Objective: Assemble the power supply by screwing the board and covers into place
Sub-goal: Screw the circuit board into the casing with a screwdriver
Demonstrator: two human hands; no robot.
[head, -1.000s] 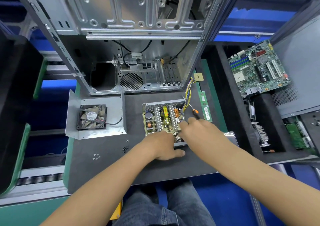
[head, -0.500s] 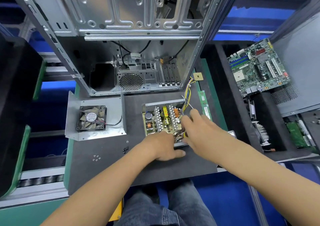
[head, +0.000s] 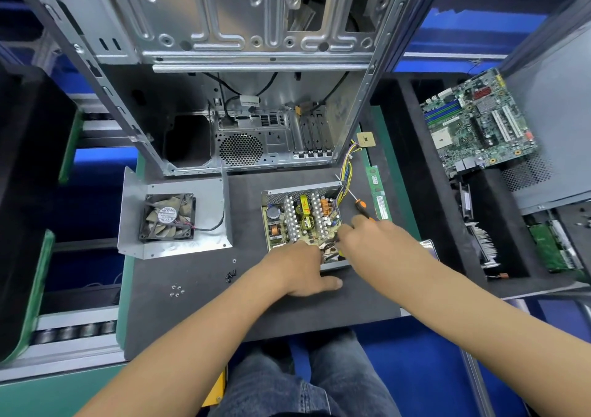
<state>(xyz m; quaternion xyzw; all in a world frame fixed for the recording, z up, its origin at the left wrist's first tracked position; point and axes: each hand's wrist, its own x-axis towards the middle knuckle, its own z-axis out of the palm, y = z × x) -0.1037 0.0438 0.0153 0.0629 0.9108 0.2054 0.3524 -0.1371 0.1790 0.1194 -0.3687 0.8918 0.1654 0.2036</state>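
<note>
The open power supply (head: 302, 221), its board exposed inside the metal tray, is sitting on the dark bench (head: 192, 304) in front of the empty computer case (head: 256, 97). The left hand (head: 299, 271) is resting against the supply's near edge, thumb lying flat on the bench and fingers hidden, so I cannot tell its grip. The right hand (head: 380, 244) is reaching to the supply's right near corner, fingers curled beside the orange-handled screwdriver (head: 359, 204); whether its grip is closing on anything I cannot tell.
</note>
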